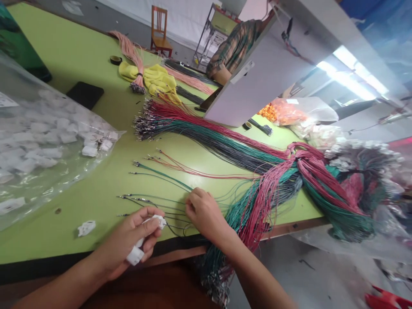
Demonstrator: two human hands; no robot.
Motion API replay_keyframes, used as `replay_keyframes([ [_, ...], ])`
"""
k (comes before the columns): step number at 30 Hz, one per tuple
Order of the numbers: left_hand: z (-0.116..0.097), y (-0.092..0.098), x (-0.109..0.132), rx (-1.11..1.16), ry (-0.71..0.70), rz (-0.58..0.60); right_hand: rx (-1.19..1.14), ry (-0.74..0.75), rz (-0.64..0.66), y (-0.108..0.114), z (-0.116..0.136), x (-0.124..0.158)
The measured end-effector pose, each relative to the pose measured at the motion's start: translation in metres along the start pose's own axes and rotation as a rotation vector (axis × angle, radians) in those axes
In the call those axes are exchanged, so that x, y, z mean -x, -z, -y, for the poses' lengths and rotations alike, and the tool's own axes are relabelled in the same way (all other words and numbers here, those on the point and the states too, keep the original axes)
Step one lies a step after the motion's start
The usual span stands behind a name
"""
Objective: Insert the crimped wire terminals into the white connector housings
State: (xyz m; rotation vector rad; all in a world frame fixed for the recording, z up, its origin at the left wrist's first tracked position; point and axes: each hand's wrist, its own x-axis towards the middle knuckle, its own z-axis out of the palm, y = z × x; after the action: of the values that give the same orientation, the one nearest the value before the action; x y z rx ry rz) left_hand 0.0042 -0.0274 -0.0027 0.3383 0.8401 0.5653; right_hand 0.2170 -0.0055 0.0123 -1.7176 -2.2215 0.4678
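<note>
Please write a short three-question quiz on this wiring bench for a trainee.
1. True or false: the left hand holds white plastic connectors.
2. What does the right hand rest on? A) the yellow cloth B) thin loose wires near the table edge C) the black pad
3. Fill in: the clear bag on the left of the green table holds many ____ connector housings.

Key
1. True: one sits at the fingers, one lower in the palm.
2. B: the hand lies on the dark and green wires spread before the big wire bundle.
3. White.
</note>
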Motion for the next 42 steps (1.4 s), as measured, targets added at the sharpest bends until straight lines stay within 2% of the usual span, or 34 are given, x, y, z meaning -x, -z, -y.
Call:
replay_keyframes([
  [3,-0.003,0.001,0.0,0.034,0.022,-0.012,0.079,0.037,0.014,-0.007,-0.009,-0.001],
  [6,-0.005,-0.001,0.001,0.034,0.036,-0.021,-0.119,-0.016,-0.071,0.002,-0.003,0.002],
  [8,-0.005,-0.002,0.001,0.016,0.036,-0.012,-0.297,-0.041,-0.09,0.015,0.013,0.004],
  [10,-0.003,-0.002,0.001,-0.012,0.029,0.003,-0.494,0.017,-0.009,0.028,0.035,0.004],
  [13,0.002,0.001,0.0,-0.034,0.002,0.046,-0.813,0.153,0.26,0.035,0.064,0.001],
  [15,0.003,0.003,-0.001,-0.025,-0.028,0.039,-0.911,0.072,0.301,0.03,0.069,-0.002],
  [18,0.002,0.003,-0.001,0.005,-0.054,-0.01,-0.791,-0.188,0.126,0.018,0.058,-0.005],
  [20,0.0,0.002,-0.001,0.018,-0.059,-0.021,-0.684,-0.253,0.056,0.012,0.048,-0.004],
  [23,-0.001,0.001,-0.001,0.019,-0.061,-0.035,-0.61,-0.217,0.018,0.009,0.04,-0.001],
  [29,0.001,0.002,-0.002,0.0,-0.055,-0.042,-0.511,-0.139,-0.035,0.009,0.042,0.006],
  [36,0.0,-0.001,-0.002,-0.018,-0.064,-0.051,-0.497,-0.103,0.049,0.007,0.039,0.012],
  [42,0.002,-0.002,-0.005,-0.076,-0.083,-0.068,-0.473,-0.091,0.047,-0.004,0.043,0.014],
])
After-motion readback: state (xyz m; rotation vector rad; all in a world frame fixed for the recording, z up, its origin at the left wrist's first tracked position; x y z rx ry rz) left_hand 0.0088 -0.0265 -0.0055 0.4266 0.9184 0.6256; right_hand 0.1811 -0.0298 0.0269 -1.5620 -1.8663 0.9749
